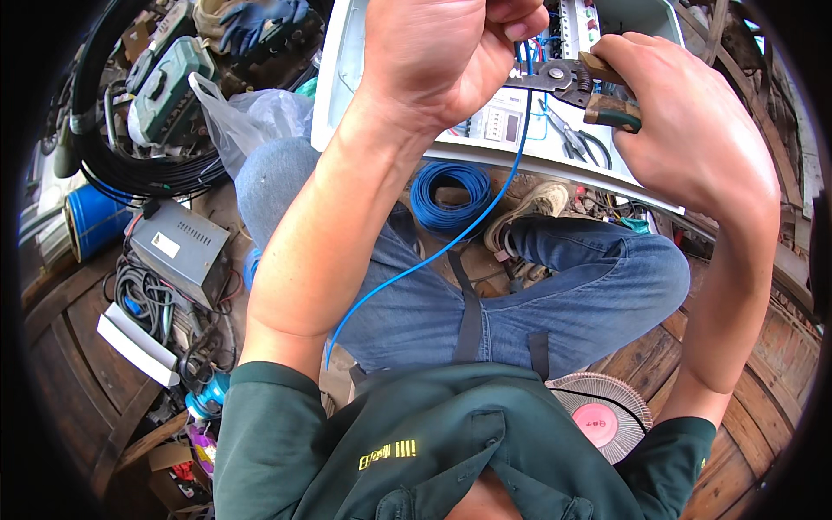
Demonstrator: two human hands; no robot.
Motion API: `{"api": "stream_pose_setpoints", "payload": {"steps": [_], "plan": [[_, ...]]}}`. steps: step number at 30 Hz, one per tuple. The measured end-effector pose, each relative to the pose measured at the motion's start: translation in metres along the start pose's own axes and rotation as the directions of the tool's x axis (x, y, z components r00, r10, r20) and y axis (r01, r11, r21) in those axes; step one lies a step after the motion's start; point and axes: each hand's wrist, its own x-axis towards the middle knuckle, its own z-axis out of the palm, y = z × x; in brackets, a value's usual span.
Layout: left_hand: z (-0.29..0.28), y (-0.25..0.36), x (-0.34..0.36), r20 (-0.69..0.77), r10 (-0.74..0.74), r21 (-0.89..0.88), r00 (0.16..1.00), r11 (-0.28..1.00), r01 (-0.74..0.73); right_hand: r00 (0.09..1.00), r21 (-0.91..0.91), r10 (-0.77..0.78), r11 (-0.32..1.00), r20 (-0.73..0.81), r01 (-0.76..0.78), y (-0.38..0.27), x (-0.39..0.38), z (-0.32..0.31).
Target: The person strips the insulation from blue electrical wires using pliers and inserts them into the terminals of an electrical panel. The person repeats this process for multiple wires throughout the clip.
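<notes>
My left hand (438, 61) is closed at the top centre, its curled fingers gripping a blue wire (517, 156) that hangs down past my left forearm toward my lap. My right hand (693, 130) is wrapped round a wire stripper (557, 78), whose jaws lie at the wire beside my left fingers. Below them is an open white electrical box (338, 95) holding a grey meter module (503, 121), more wiring and loose pliers (572, 139). A coil of blue wire (451, 195) rests on the floor between my bent legs and the box.
On the left are black cable coils (173, 178), green tool cases (169, 100), a plastic bag (260, 113), a blue drum (108, 221), a grey power unit (178, 247) and tangled cords. A pink-centred fan (594, 420) lies at the lower right on wooden boards (758, 390).
</notes>
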Motion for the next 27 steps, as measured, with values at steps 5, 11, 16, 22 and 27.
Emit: {"api": "stream_pose_setpoints", "payload": {"steps": [5,11,16,22,27], "plan": [[0.009,0.0,-0.007,-0.134,-0.15,-0.04,0.98,0.988,0.146,0.998,0.039,-0.022,0.999,0.06,0.02,-0.003,0.002,-0.006],[0.0,0.004,0.0,-0.139,-0.066,0.014,0.988,0.998,0.069,0.996,-0.004,-0.002,1.0,0.087,0.003,0.006,0.002,0.007],[-0.022,0.029,0.004,-0.323,0.076,0.213,0.943,0.977,-0.006,0.991,0.325,0.134,0.938,-0.02,-0.12,0.021,-0.043,0.021],[-0.03,0.029,0.0,-0.443,-0.019,0.759,0.897,0.524,0.386,0.877,0.889,0.212,0.068,0.431,-0.453,-0.035,-0.115,0.127],[-0.049,0.017,0.003,-0.409,-0.045,0.909,0.911,0.065,0.411,0.833,0.845,-0.271,-0.105,0.482,-0.524,-0.062,-0.158,0.176]]}}
